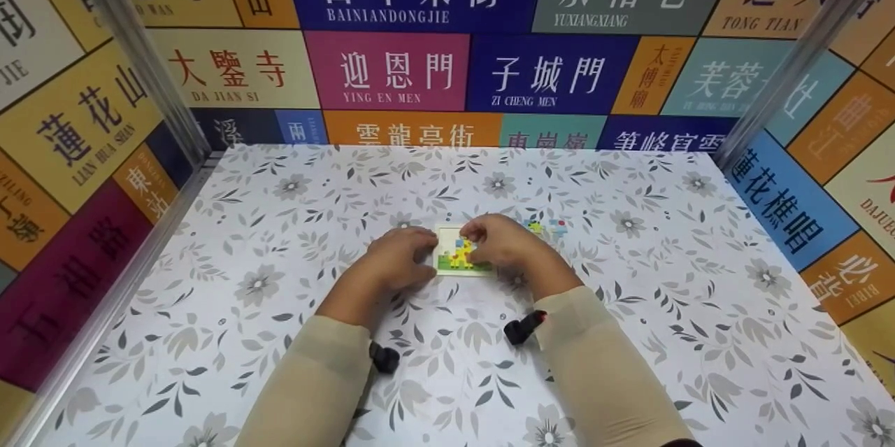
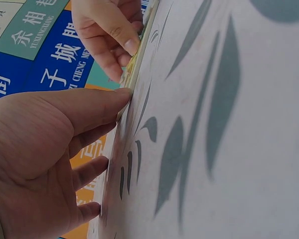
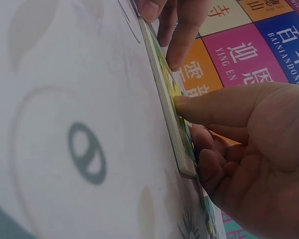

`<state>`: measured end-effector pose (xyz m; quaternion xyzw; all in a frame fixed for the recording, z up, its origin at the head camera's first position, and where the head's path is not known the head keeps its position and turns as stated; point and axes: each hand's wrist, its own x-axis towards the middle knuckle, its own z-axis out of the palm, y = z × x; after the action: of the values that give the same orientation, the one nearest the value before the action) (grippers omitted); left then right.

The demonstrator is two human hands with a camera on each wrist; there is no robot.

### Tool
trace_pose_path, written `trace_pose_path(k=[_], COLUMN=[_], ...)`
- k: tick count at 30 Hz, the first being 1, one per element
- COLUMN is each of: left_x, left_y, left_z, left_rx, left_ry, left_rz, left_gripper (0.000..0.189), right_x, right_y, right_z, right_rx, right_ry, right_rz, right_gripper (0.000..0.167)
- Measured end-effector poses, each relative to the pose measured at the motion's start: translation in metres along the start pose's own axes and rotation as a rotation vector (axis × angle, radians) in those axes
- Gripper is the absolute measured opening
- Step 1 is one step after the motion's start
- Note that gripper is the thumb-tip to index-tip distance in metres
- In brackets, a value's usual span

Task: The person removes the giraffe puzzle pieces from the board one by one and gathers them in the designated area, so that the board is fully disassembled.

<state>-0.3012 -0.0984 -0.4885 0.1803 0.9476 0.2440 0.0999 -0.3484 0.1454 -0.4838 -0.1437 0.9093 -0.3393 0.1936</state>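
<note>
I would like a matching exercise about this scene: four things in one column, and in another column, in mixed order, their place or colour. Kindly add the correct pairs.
1. left hand
2. right hand
3. loose pieces
4. sleeves

A. beige cloth
B. over the right part of the board
C. at the board's left edge
D. lying on the table, to the right of the board

Pairs: 1-C, 2-B, 3-D, 4-A

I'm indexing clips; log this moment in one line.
left grip: touching puzzle board edge | right grip: touching yellow piece | loose pieces: off board
</note>
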Motion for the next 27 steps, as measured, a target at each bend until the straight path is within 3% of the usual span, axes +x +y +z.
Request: trace_pose_path(k=[11,27], left_x=[0.0000,-0.0004], left_y=[-0.0010,0.0010], left_z=[0.0004,-0.0016], left_rx=[-0.009,0.020], left_ry=[0.006,-0.010], left_rz=[-0.003,0.006], left_gripper=[0.060,0.061], right_x=[0.0005,-0.0042], right_y=[-0.0054,-0.0065], right_z=[0.0009,0.0004], right_rx=[-0.005,-0.055], right_ry=[0.012,0.035], right_rz=[0.028,-0.011], right_gripper=[0.043,0.046])
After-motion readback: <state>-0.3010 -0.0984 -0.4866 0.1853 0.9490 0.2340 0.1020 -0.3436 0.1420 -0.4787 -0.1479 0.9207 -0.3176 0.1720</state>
